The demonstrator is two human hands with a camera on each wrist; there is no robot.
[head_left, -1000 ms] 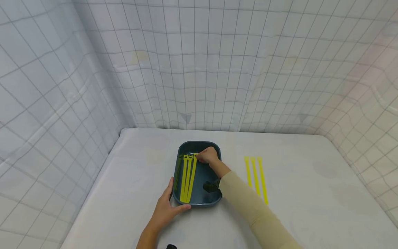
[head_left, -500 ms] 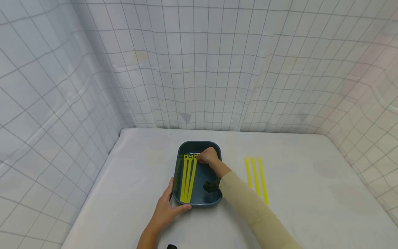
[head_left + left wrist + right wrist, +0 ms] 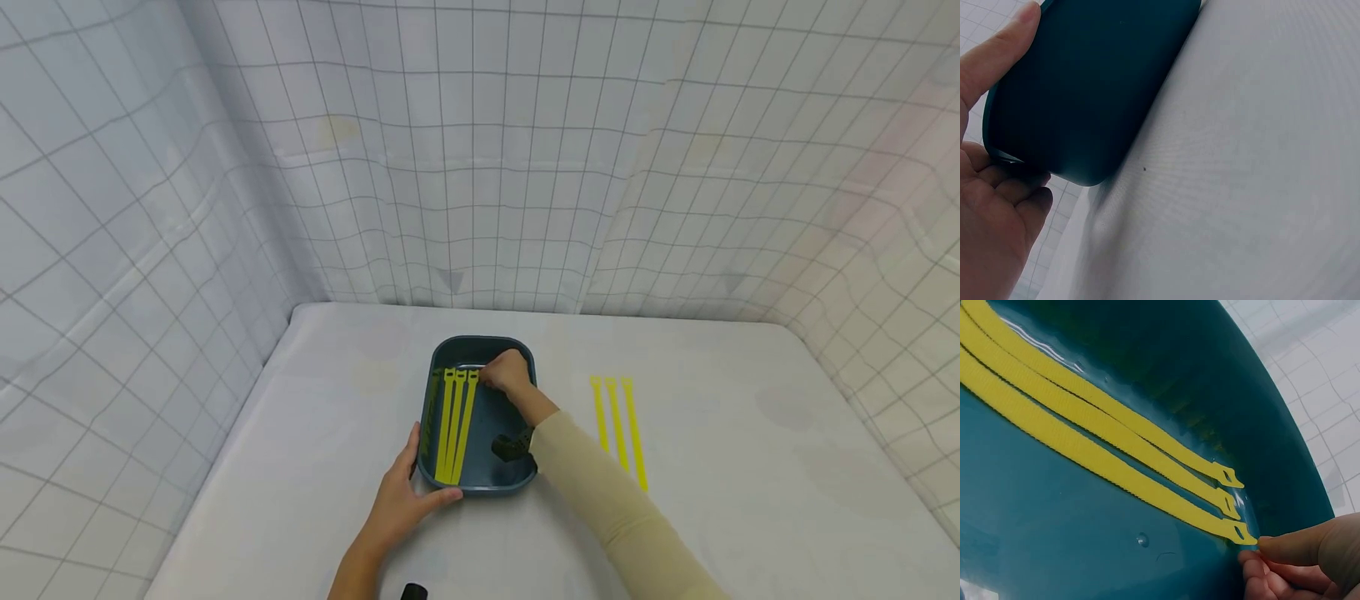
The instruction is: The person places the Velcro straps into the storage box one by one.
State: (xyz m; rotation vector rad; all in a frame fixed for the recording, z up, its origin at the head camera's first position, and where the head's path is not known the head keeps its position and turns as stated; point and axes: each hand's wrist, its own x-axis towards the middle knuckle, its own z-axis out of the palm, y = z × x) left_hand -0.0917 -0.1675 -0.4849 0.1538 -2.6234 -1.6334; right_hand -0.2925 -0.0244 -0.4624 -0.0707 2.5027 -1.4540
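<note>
A teal tray (image 3: pixel 487 491) sits on a white tabletop (image 3: pixel 735 433) as a person's left grip (image 3: pixel 396 504), watched by me from a distance, cradles its near left corner, thumb at the near rim, fingers curled along the left side. I read that hold as a brace, there to stop a light container skidding while the other works inside. The right grip (image 3: pixel 510 372) reaches over the right rim, its thumb and fingertips pinching, as far as I can make out, the far end of a yellow strap (image 3: pixel 1085 447), the rightmost of three in the tray. Those three lie along the left of its floor, slotted ends far and slightly fanned, plain ends close together at the near side; I take the pinch at the tip as a way to set the spacing. On the tabletop to the right, apart from the tray, three loose straps (image 3: pixel 633 421) lie side by side, partly behind a pale sleeve (image 3: pixel 622 517), their gaps, I judge, leaving each easy to lift singly.
</note>
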